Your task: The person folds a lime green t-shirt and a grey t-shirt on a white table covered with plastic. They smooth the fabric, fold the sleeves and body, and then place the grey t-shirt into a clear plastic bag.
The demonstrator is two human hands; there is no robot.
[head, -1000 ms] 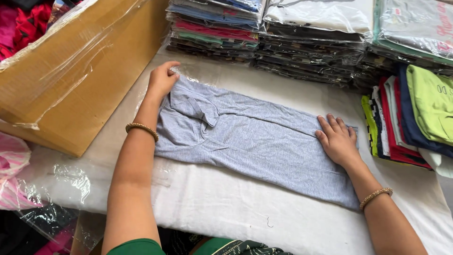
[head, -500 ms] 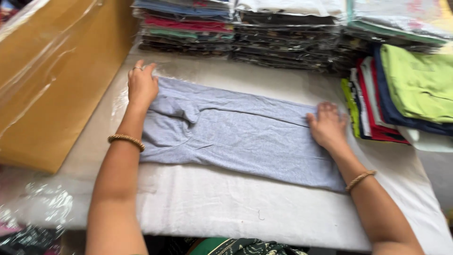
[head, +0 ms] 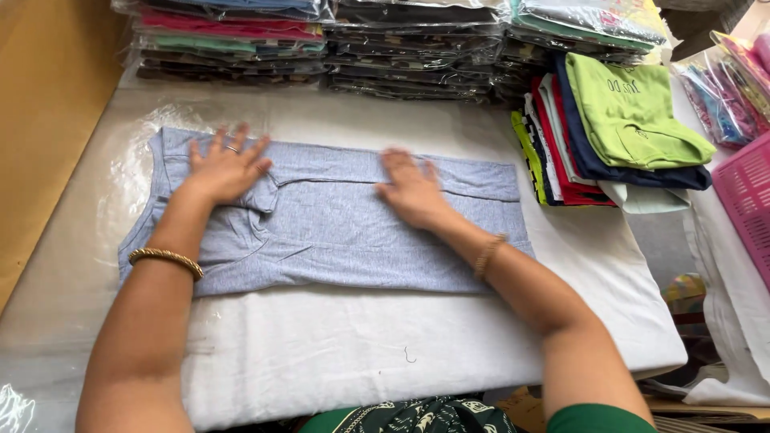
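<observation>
A: Head view, go. Hands?

B: Left hand flat on the grey garment, fingers spread wide, palm down near the collar end, ring on one finger, gold bangle at the wrist. Not gripping anything, just pressing.

A: Right?

B: Right hand also flat and open on the same garment, about mid-length, fingers together pointing away from the person. Thin bracelet on that wrist. Nothing held.

A: Garment location?

B: Lying lengthwise, folded into a long strip, on a white cloth pad covering the table. Clear plastic sheet shows under its left end.

A: Surroundings?

B: Stacks of bagged clothes along the far edge. Pile of folded shirts just right of the garment, green one on top. Pink basket at far right. Brown cardboard box on the left.
</observation>
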